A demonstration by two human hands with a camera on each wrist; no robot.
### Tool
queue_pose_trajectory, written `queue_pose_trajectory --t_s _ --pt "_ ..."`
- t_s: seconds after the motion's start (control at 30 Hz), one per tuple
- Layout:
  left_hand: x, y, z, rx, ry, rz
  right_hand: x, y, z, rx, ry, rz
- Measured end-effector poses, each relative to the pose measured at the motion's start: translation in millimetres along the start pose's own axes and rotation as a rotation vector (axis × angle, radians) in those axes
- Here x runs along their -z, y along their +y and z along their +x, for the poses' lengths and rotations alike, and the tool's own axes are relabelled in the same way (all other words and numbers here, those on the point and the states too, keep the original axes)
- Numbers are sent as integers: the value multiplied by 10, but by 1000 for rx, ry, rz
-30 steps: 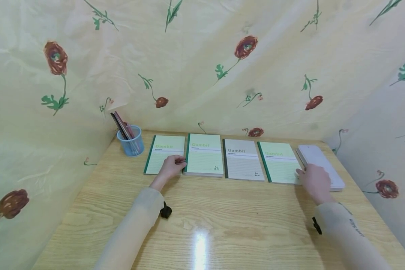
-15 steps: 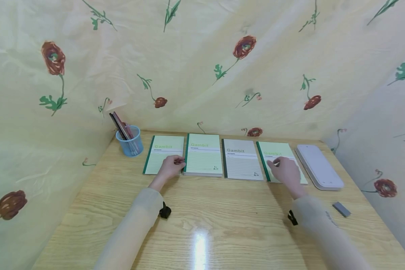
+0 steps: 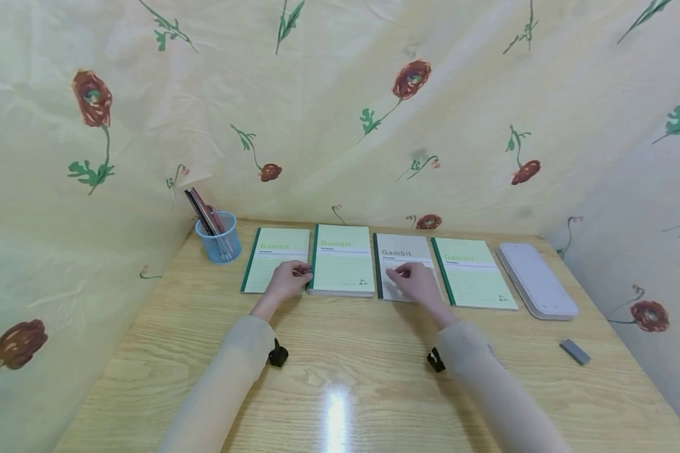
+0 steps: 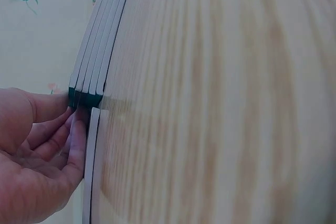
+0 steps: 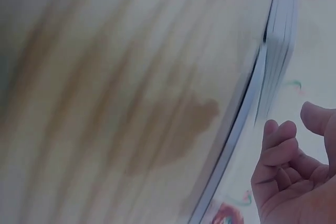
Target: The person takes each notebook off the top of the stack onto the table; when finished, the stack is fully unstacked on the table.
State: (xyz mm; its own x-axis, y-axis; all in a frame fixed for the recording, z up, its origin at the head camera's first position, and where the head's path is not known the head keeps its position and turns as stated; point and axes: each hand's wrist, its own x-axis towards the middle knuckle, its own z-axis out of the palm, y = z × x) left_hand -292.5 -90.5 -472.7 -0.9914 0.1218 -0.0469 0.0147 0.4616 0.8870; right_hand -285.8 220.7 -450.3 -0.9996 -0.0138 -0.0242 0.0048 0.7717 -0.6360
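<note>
Several Gambit notebooks lie in a row on the table. Second from the left is a stack of notebooks [image 3: 342,261] with green spines. My left hand [image 3: 288,279] is at the stack's left edge, over the green notebook [image 3: 280,239] beside it. In the left wrist view its thumb and fingertips pinch at the spine corner of the stack [image 4: 102,40]. My right hand [image 3: 416,283] hovers over the grey notebook [image 3: 405,245], fingers loosely curled and thumb apart. It holds nothing in the right wrist view, where notebook edges [image 5: 283,24] lie beyond its fingertips.
Another green notebook [image 3: 470,270] lies right of the grey one. A white flat case [image 3: 535,280] stands at the right, with a small grey block [image 3: 575,352] nearer the front. A blue pen cup [image 3: 221,242] holds pencils at the back left, before a floral cloth backdrop [image 3: 340,126].
My right hand has moved left from beside the white case, across the right green notebook, to the grey notebook. The grey block has come into view. My left hand stays at the stack's edge.
</note>
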Motion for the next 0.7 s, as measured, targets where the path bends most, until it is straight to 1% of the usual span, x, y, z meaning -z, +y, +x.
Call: queue_pose_trajectory --t_s 0.17,0.3,0.47,0.7 --pt "-5 6 0 -2 5 4 -170 -186 2 20 -25 33" --pt "-8 12 0 -2 8 6 -275 -280 -2 27 -43 54" --pt "-9 17 0 -1 9 6 -367 -351 7 36 -55 29" --pt "-5 8 2 -8 9 11 -415 -378 46 -7 -60 8"
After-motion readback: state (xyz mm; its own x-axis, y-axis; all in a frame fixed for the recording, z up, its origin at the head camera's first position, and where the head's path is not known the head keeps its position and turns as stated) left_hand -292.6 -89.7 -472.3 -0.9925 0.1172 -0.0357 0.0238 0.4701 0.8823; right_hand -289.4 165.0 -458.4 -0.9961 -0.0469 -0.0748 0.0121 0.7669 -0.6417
